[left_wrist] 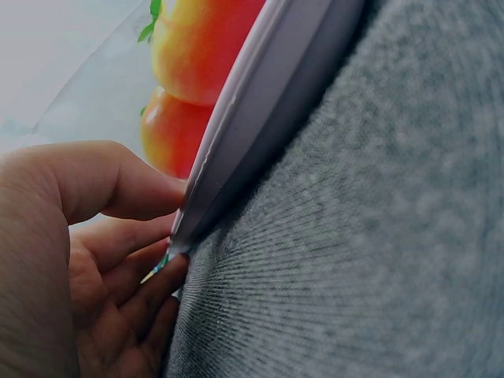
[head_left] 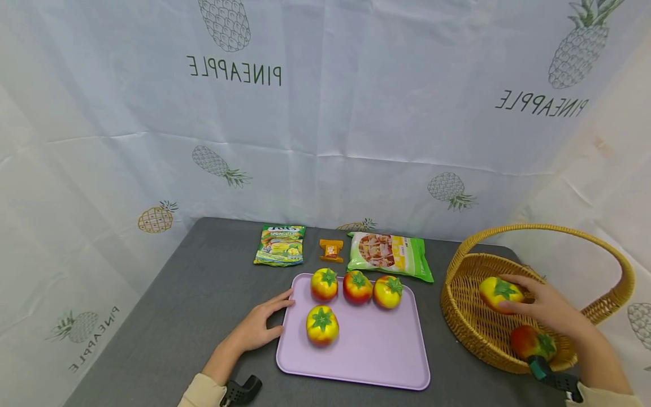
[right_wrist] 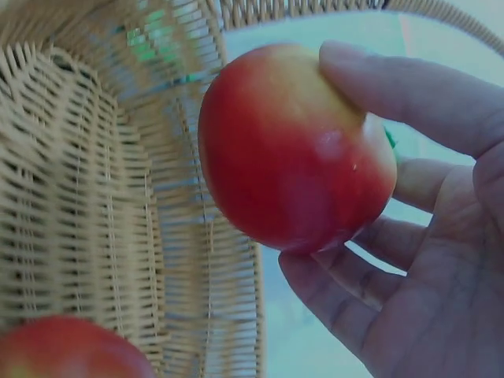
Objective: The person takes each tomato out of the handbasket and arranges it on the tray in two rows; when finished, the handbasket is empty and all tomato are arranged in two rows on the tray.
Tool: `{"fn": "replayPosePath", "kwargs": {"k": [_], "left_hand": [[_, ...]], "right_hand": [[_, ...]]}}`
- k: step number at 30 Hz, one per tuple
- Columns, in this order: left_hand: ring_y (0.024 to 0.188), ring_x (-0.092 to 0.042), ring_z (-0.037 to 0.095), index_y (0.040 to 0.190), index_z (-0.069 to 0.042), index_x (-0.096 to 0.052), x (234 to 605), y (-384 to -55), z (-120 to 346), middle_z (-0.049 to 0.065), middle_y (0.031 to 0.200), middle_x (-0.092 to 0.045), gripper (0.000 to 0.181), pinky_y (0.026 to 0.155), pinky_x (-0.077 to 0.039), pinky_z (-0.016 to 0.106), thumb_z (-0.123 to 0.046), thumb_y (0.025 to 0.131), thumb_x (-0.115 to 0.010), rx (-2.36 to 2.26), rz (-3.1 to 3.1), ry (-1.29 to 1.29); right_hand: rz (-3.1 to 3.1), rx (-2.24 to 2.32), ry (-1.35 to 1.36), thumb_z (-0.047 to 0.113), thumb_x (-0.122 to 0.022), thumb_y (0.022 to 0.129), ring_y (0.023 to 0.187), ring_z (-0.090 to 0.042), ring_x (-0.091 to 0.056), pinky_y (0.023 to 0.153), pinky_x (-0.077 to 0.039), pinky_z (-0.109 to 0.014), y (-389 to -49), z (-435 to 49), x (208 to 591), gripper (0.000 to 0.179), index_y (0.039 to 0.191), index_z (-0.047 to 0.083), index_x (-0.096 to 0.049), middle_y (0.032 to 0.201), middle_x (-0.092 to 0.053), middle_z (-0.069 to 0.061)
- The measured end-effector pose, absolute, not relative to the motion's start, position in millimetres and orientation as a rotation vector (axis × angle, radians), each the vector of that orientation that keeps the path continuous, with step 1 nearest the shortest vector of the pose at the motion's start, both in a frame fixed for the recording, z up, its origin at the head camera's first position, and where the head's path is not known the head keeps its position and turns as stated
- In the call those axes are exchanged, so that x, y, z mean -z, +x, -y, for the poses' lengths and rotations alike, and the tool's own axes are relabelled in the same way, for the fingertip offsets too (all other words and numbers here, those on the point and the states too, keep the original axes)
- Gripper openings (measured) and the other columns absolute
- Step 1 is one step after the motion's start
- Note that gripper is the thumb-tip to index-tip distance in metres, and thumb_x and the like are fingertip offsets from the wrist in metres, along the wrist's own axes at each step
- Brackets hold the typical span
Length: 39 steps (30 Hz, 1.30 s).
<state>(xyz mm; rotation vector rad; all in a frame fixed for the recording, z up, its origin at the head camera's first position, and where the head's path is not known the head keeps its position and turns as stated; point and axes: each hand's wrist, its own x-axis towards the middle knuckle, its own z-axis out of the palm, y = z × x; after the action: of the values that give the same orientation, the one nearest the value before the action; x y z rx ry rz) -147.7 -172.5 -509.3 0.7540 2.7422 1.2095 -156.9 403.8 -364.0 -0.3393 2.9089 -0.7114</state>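
Observation:
My right hand (head_left: 546, 305) pinches a yellow-and-red persimmon (head_left: 500, 294) between thumb and fingers, within the wicker basket's opening. The right wrist view shows the red underside of this persimmon (right_wrist: 295, 150) with fingers around it. Lower in the basket (head_left: 458, 305) lies another persimmon (head_left: 528, 341), partly hidden by the wrist strap. On the left, my left hand (head_left: 256, 328) touches the side of a lilac tray (head_left: 371, 350) with spread, fairly straight fingers; its thumb meets the rim (left_wrist: 228, 118). Several persimmons sit on the tray, three along its far edge and one persimmon (head_left: 322, 325) nearer.
Behind the tray lie a green-yellow snack packet (head_left: 280, 246), a small orange-wrapped piece (head_left: 331, 250) and a green-white food bag (head_left: 390, 254). The basket's tall handle (head_left: 539, 228) arches over the right hand. A pineapple-print cloth (head_left: 325, 124) hangs behind the dark grey table (head_left: 203, 294).

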Motion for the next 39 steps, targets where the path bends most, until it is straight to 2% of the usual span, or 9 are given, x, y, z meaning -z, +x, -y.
{"fn": "replayPosePath", "kwargs": {"k": [3,6,10,16,24,29,35,39], "left_hand": [[0.136,-0.04,0.026,0.134,-0.015,-0.054,509.3,-148.0,172.5,0.003,0.151,-0.038,0.052,0.106,-0.035,0.055,-0.015,0.082,-0.058,-1.216,-2.738,0.754],[0.136,-0.04,0.026,0.134,-0.015,-0.054,509.1,-148.6,172.5,0.003,0.151,-0.038,0.052,0.106,-0.035,0.056,-0.015,0.082,-0.058,-1.215,-2.738,0.75],[0.137,-0.039,0.026,0.135,-0.015,-0.053,508.7,-148.9,172.5,0.002,0.151,-0.037,0.052,0.106,-0.034,0.056,-0.015,0.083,-0.058,-1.215,-2.731,0.741],[0.137,-0.039,0.026,0.135,-0.015,-0.054,507.8,-148.4,172.3,0.002,0.151,-0.037,0.052,0.106,-0.034,0.056,-0.014,0.082,-0.058,-1.215,-2.727,0.732],[0.137,-0.039,0.026,0.135,-0.015,-0.053,507.1,-148.5,171.8,0.002,0.152,-0.037,0.053,0.106,-0.034,0.056,-0.014,0.082,-0.058,-1.212,-2.726,0.736],[0.137,-0.039,0.026,0.135,-0.014,-0.054,507.8,-148.6,172.0,0.002,0.151,-0.038,0.053,0.106,-0.034,0.055,-0.014,0.082,-0.058,-1.208,-2.739,0.74],[0.137,-0.039,0.026,0.135,-0.014,-0.053,507.8,-148.0,172.0,0.002,0.151,-0.037,0.053,0.107,-0.034,0.055,-0.014,0.082,-0.058,-1.204,-2.737,0.737],[0.137,-0.039,0.026,0.135,-0.014,-0.053,507.6,-148.2,171.9,0.002,0.151,-0.037,0.053,0.106,-0.034,0.056,-0.014,0.082,-0.058,-1.212,-2.729,0.74]], "right_hand": [[-2.889,0.77,-0.353,0.029,-0.062,0.091,0.097,-0.004,-0.052,0.068,-0.048,-0.036,-154.0,-396.2,363.8,0.062,0.14,-0.001,-0.039,0.134,-0.042,-0.032],[-2.874,0.822,-0.367,0.027,-0.062,0.091,0.091,0.009,-0.047,0.068,-0.048,-0.031,-151.2,-387.9,363.9,0.061,0.14,0.0,-0.039,0.134,-0.043,-0.029],[-2.856,0.894,-0.37,0.026,-0.062,0.091,0.085,0.006,-0.052,0.065,-0.048,-0.024,-147.2,-374.8,366.7,0.06,0.141,0.002,-0.039,0.131,-0.046,-0.025],[-2.88,0.948,-0.385,0.025,-0.064,0.089,0.092,0.01,-0.047,0.073,-0.049,-0.019,-140.5,-353.4,374.4,0.059,0.139,0.003,-0.043,0.132,-0.047,-0.021],[-2.88,1.066,-0.424,0.022,-0.067,0.087,0.093,0.006,-0.047,0.073,-0.049,-0.019,-131.0,-326.6,383.1,0.057,0.138,0.006,-0.046,0.128,-0.049,-0.013],[-2.851,1.148,-0.515,0.02,-0.07,0.084,0.096,0.006,-0.048,0.076,-0.049,-0.019,-128.3,-308.7,395.2,0.056,0.135,0.007,-0.049,0.129,-0.051,-0.014],[-2.697,1.313,-0.592,0.016,-0.069,0.085,0.092,-0.002,-0.054,0.073,-0.052,-0.021,-126.7,-284.9,413.9,0.056,0.135,0.005,-0.048,0.123,-0.051,-0.014],[-2.707,1.325,-0.576,0.019,-0.071,0.084,0.094,-0.003,-0.054,0.076,-0.052,-0.021,-127.1,-268.8,423.0,0.056,0.133,0.006,-0.05,0.123,-0.054,-0.011]]}}
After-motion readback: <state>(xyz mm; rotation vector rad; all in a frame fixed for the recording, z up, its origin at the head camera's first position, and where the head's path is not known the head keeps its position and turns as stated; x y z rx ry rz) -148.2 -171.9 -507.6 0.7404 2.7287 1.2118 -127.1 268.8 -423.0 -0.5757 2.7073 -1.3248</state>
